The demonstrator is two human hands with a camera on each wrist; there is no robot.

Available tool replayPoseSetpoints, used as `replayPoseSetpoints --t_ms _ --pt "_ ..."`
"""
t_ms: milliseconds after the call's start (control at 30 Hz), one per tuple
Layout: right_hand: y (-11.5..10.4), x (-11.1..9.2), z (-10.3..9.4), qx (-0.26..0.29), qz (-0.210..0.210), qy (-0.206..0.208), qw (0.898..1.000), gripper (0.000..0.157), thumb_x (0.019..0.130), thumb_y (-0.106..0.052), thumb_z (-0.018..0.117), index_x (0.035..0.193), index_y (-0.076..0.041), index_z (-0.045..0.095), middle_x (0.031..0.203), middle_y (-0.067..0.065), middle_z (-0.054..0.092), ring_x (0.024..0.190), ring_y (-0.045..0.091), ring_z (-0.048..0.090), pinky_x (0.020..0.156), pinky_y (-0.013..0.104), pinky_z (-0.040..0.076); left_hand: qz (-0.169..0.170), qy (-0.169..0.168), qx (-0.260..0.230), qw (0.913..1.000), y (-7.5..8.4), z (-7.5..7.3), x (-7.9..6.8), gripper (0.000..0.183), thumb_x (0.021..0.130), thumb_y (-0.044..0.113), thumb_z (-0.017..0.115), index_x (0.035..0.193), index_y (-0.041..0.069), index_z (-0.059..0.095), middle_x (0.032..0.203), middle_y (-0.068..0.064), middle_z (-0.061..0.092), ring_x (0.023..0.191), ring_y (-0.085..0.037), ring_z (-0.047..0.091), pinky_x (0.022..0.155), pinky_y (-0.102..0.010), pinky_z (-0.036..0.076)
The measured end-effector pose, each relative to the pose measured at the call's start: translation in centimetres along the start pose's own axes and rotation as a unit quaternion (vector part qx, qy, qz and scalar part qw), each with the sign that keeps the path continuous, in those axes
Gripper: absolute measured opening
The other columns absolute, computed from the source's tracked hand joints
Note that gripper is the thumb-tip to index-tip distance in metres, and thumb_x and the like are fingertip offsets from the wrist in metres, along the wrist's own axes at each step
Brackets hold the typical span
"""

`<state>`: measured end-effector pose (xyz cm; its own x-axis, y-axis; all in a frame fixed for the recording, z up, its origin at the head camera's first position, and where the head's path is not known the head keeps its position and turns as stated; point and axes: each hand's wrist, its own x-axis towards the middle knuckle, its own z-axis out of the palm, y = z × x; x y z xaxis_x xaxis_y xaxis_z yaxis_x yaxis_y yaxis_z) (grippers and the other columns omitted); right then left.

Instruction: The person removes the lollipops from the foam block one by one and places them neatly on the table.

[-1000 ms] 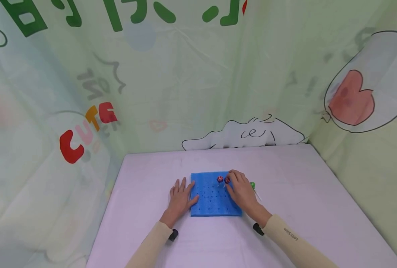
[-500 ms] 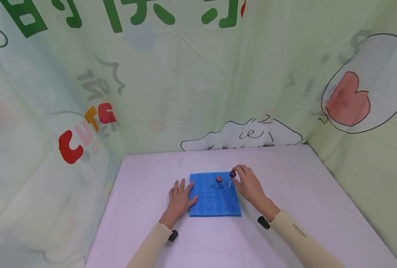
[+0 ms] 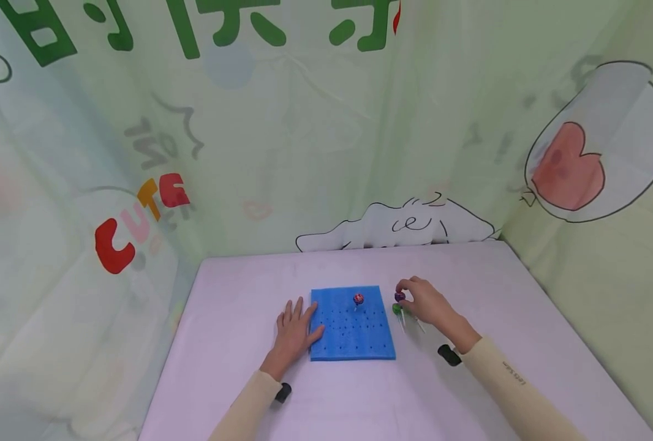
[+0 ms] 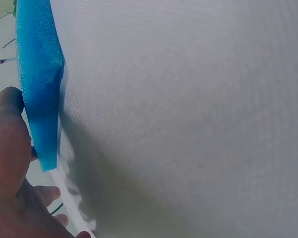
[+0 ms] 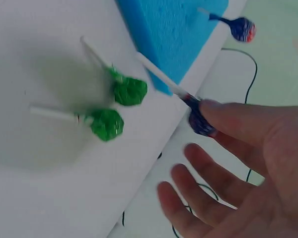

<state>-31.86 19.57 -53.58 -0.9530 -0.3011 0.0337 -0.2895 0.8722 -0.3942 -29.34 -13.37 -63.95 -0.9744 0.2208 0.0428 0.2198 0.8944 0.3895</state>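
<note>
Dark-wrapped lollipop is pinched in right hand, 2 o'clock of foam board, near two green lollipops. Board's 9 o'clock edge is touched by left hand, grip spread.

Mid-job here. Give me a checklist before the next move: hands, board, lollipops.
1. Right hand has the dark-wrapped lollipop: ok, pinched at its head.
2. That lollipop is out of the blue board: ok, beyond its right edge in the head view.
3. Left hand steadies the board: ok, it rests at the left edge.
4. Other dark-wrapped lollipop is set in the board: ok.
5. Both green lollipops are set in the board: not ok, lying on the table.
6. Held lollipop's height above the table: cannot tell.
</note>
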Motion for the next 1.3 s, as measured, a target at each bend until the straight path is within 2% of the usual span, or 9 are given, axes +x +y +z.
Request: replayPoseSetpoints --t_ms 167,333,533,667,867,1067,1133,1300 --pt "1.8 0.3 -0.9 -0.006 0.014 -0.064 0.998 0.021 0.089 -0.002 0.071 0.109 0.000 0.068 0.109 0.021 0.067 0.104 0.038 0.062 0.091 0.053 0.054 0.002 0.003 0.010 0.9999 -0.4 0.5 0.1 0.068 0.098 0.055 0.054 0.155 0.020 0.041 0.165 -0.019 0.027 0.152 -0.047 0.017 0.116 -0.066 0.024" --pt "3.6 0.6 -1.2 -0.021 0.047 -0.107 0.993 0.020 0.088 -0.002 0.071 0.108 0.001 0.068 0.107 0.019 0.068 0.099 0.034 0.062 0.088 0.050 0.054 0.004 0.002 -0.005 1.0000 -0.3 0.3 0.1 0.067 0.098 0.053 0.055 0.154 0.019 0.041 0.165 -0.020 0.026 0.152 -0.048 0.016 0.116 -0.067 0.022" --pt "5.9 1.3 -0.2 -0.024 0.081 -0.137 0.987 0.019 0.089 0.000 0.070 0.108 0.001 0.069 0.107 0.019 0.069 0.096 0.032 0.062 0.088 0.050 0.055 0.002 -0.002 -0.006 1.0000 -0.2 0.1 0.0 0.067 0.099 0.053 0.054 0.155 0.019 0.041 0.165 -0.020 0.025 0.152 -0.047 0.016 0.117 -0.066 0.022" --pt "7.1 1.6 0.9 -0.022 0.095 -0.142 0.985 0.018 0.089 -0.001 0.070 0.107 0.000 0.070 0.106 0.018 0.068 0.093 0.030 0.061 0.084 0.048 0.055 0.003 0.003 -0.006 1.0000 -0.2 0.1 -0.1 0.066 0.099 0.052 0.055 0.154 0.019 0.041 0.164 -0.020 0.027 0.152 -0.048 0.018 0.116 -0.066 0.023" --pt "7.2 1.4 1.1 -0.018 0.106 -0.140 0.984 0.019 0.089 -0.001 0.069 0.108 0.001 0.069 0.104 0.018 0.068 0.089 0.028 0.060 0.079 0.046 0.054 0.007 0.007 -0.003 1.0000 -0.1 0.2 -0.2 0.066 0.099 0.051 0.055 0.154 0.018 0.041 0.163 -0.021 0.028 0.151 -0.049 0.020 0.116 -0.066 0.024" --pt "6.7 1.1 1.0 -0.029 0.134 -0.132 0.982 0.028 0.092 -0.005 0.068 0.119 0.001 0.065 0.120 0.026 0.064 0.106 0.038 0.061 0.090 0.052 0.053 0.011 0.002 -0.010 0.9999 0.0 0.5 -0.2 0.067 0.099 0.052 0.055 0.155 0.018 0.040 0.164 -0.021 0.027 0.152 -0.049 0.018 0.116 -0.067 0.023" --pt "6.2 1.2 0.8 -0.029 0.129 -0.129 0.983 0.031 0.092 -0.007 0.068 0.121 0.002 0.064 0.123 0.028 0.062 0.108 0.040 0.060 0.092 0.054 0.053 0.011 0.003 -0.009 0.9999 -0.1 0.6 -0.1 0.067 0.099 0.052 0.055 0.155 0.018 0.040 0.164 -0.021 0.027 0.152 -0.049 0.017 0.116 -0.067 0.023" --pt "5.0 1.4 0.7 -0.022 0.117 -0.124 0.985 0.037 0.092 -0.009 0.069 0.126 0.002 0.061 0.123 0.027 0.061 0.105 0.037 0.060 0.094 0.054 0.052 0.006 0.007 -0.008 0.9999 -0.3 0.7 0.0 0.067 0.099 0.052 0.055 0.155 0.019 0.039 0.164 -0.020 0.027 0.152 -0.048 0.017 0.116 -0.067 0.023"
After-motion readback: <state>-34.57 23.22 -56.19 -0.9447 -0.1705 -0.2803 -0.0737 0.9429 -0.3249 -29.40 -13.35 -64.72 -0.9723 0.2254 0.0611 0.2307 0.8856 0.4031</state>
